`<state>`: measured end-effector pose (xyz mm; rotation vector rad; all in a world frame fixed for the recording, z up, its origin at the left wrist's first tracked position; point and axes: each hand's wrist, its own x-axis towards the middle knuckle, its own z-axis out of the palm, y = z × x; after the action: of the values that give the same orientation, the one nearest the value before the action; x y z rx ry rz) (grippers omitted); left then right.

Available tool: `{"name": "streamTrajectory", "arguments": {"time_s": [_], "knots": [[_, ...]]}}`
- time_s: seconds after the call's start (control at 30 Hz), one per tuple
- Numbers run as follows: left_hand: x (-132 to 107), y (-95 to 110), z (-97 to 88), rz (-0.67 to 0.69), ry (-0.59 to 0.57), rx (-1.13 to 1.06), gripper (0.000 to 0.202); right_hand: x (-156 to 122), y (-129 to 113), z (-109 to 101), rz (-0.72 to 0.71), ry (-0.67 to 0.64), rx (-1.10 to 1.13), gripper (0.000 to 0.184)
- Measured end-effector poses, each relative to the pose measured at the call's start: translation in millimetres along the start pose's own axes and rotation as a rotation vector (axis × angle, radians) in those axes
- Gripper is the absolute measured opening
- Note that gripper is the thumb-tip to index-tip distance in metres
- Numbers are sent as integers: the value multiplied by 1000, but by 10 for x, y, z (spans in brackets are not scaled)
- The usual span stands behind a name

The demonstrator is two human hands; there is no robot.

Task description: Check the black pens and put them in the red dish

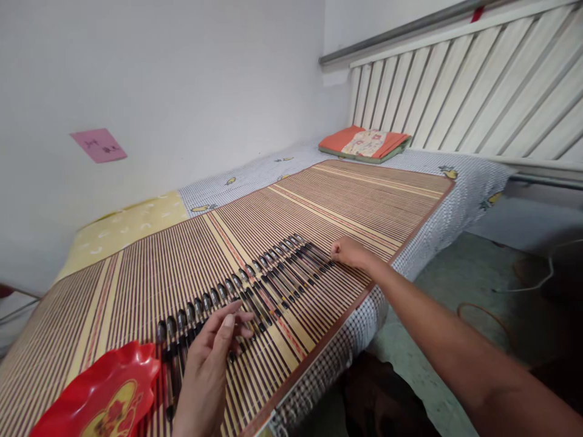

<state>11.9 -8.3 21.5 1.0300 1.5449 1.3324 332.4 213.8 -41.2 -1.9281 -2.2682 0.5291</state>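
A long row of black-capped pens (273, 285) lies side by side on a striped bamboo mat (173, 279). At the far right end of the row, my right hand (350, 252) is closed, its fingertips pinching the end of the last pen (321, 252). My left hand (212, 349) hovers over the nearer part of the row, fingers apart and nothing visible in them. It hides parts of several pens below it. Beside the near end of the row sits a red plastic tray (68, 394) with a wavy rim and a yellow pattern.
Folded orange and patterned cloth (364, 144) lies at the bed's far end, by a white slatted headboard (437, 85). A checked sheet (337, 340) hangs over the bed's edge above the grey floor (410, 364). Pink paper (98, 145) is stuck to the wall.
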Motion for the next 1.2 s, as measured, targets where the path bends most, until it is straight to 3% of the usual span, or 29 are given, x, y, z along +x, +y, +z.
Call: {"name": "streamTrajectory", "arguments": {"time_s": [0.47, 0.77, 0.97, 1.2], "knots": [[2, -2, -7, -22, -13, 0, 55, 101, 72, 43, -15, -52, 61, 20], [11, 18, 19, -36, -10, -6, 57, 100, 74, 37, 9, 10, 94, 25], [30, -32, 24, -45, -17, -24, 57, 370, -258, -49, -17, 140, 128, 24], [27, -31, 14, -18, -6, -11, 55, 797, -659, -3, -1, 109, 127, 24]]}}
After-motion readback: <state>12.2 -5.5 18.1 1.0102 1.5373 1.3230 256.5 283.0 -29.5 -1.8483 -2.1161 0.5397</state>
